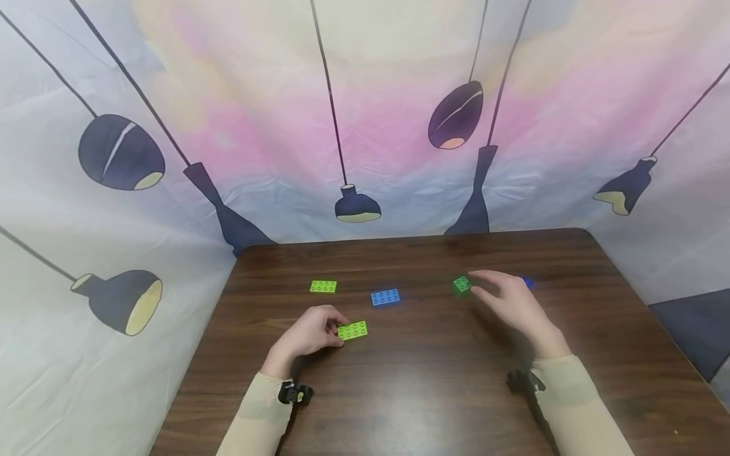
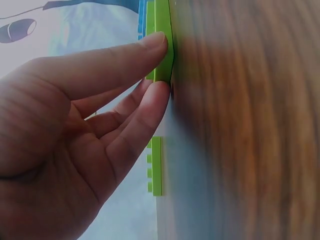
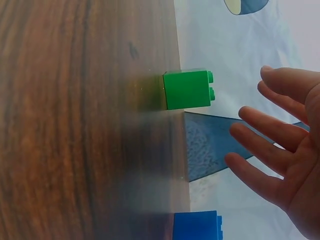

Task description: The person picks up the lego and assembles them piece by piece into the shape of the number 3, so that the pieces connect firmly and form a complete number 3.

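Note:
My left hand [image 1: 310,330] pinches a lime green toy building brick [image 1: 353,330] by its left end, low over the table. In the left wrist view the thumb lies on one side of that brick [image 2: 163,60]. Beside a darker green square brick [image 1: 462,285] my right hand [image 1: 509,303] hovers with fingers spread and nothing held. The right wrist view shows a gap between the fingers and the green brick [image 3: 187,90]. A dark blue brick [image 1: 528,282] is partly hidden behind the right hand.
A second lime green brick [image 1: 323,287] lies at the back left of the brown wooden table [image 1: 410,386]. Near the middle is a lighter blue brick [image 1: 386,297]. A cloth printed with lamps [image 1: 357,204] hangs behind the table's back edge.

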### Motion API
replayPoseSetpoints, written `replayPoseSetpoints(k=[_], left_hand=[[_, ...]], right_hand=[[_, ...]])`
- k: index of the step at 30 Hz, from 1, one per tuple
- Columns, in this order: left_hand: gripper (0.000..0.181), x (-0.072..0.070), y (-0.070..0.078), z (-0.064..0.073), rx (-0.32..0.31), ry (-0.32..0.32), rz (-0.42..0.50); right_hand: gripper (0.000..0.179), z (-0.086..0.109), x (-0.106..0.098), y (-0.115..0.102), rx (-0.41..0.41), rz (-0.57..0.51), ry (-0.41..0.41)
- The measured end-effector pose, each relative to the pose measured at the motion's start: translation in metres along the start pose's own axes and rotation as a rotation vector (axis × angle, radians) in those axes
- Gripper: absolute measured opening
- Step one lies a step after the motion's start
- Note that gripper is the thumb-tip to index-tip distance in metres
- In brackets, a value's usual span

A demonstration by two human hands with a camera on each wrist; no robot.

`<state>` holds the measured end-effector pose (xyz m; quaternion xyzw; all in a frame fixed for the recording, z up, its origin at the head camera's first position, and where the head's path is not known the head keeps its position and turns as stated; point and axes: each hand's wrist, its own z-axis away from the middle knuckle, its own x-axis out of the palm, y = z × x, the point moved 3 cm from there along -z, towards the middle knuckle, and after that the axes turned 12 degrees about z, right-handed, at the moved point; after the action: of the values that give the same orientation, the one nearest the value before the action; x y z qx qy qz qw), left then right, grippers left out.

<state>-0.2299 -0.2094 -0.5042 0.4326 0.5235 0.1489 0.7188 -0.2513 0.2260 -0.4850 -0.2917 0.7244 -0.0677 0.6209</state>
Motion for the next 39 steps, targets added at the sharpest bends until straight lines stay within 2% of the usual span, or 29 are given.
replayPoseSetpoints(k=[10, 24, 32, 39], left_hand=[[0.033, 0.01, 0.01, -0.01, 0.028, -0.005, -0.01], [0.03, 0.034, 0.034, -0.034, 0.081, -0.049, -0.033], [0.033, 0.045, 0.039, -0.042, 0.113, -0.036, -0.036], [0.033, 0.051, 0.041, -0.045, 0.121, -0.028, -0.024]], right_hand=[[0.041, 0.0, 0.001, -0.008, -0.007, -0.009, -0.021], [0.043, -0.005, 0.004, -0.006, -0.009, -0.014, -0.048], [0.044, -0.011, 0.007, -0.007, -0.016, -0.041, -0.046], [0.046, -0.015, 0.008, -0.009, 0.012, -0.057, -0.099]])
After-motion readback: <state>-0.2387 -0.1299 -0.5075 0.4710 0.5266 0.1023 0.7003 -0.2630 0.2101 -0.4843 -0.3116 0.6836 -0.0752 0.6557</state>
